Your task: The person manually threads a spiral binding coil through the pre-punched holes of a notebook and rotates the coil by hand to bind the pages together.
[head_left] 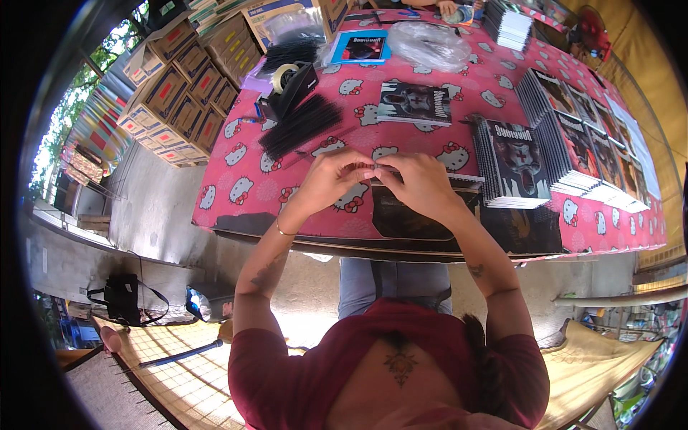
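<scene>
Over the table's near side, my left hand (335, 176) and my right hand (419, 183) meet, thumbs and fingertips pinched together. Whatever lies between the fingertips is too small to make out. Directly below them is a dark-covered booklet (419, 215) at the table's front edge, with a pale page edge showing beside my right hand. Black plastic spiral coils (301, 129) lie in a heap beyond my left hand. To the right of my right hand rises a stack of spiral-bound notebooks (514, 161) with dark illustrated covers. Another notebook (414, 104) lies flat beyond my hands.
A pink patterned cloth (240, 188) covers the table. A black tape dispenser (290, 93) stands behind the coils. Further back are a blue-bordered notebook (362, 47) and clear plastic bags (430, 44). More notebook stacks (580, 136) fill the right side. Cardboard boxes (172, 100) are piled at left; another person's hand (448, 8) shows at the far edge.
</scene>
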The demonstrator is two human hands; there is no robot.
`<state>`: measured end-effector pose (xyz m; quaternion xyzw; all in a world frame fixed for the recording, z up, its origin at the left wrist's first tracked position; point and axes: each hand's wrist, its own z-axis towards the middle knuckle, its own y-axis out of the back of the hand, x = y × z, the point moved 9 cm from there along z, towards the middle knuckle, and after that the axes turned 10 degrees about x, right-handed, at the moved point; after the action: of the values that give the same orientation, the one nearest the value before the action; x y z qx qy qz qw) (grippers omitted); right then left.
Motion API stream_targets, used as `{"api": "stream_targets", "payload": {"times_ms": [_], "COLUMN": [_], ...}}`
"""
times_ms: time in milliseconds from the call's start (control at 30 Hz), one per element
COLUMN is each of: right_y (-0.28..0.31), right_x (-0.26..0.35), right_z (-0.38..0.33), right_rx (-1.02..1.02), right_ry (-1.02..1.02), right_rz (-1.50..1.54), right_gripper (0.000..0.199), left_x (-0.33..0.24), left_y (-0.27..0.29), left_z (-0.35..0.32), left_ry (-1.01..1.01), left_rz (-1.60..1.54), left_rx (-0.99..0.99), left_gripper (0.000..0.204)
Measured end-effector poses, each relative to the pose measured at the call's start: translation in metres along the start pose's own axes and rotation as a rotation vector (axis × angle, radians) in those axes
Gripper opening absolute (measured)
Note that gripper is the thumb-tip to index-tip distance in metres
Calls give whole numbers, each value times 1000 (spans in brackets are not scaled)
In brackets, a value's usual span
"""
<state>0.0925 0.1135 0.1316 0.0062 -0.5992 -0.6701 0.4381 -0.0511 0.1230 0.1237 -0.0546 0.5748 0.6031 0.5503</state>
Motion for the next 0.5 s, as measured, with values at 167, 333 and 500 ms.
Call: {"api": "stream_targets", "payload": {"times_ms": [167, 333, 500], "right_y": [-2, 20, 5], "right_x": [-4, 11, -18], "right_z": [3, -19, -32], "right_rx": [-1, -185, -26], "right_ry": [11, 145, 29], "right_rz": [60, -155, -248], "right_gripper": [17, 18, 21], "left_x": [-4, -7, -25], "left_y": [3, 0, -9], "left_z": [2, 0, 2], "left_ry": [6, 17, -91], "left_rz": [87, 145, 246], "left_rx": [22, -6, -47], "left_gripper": [18, 18, 21]}}
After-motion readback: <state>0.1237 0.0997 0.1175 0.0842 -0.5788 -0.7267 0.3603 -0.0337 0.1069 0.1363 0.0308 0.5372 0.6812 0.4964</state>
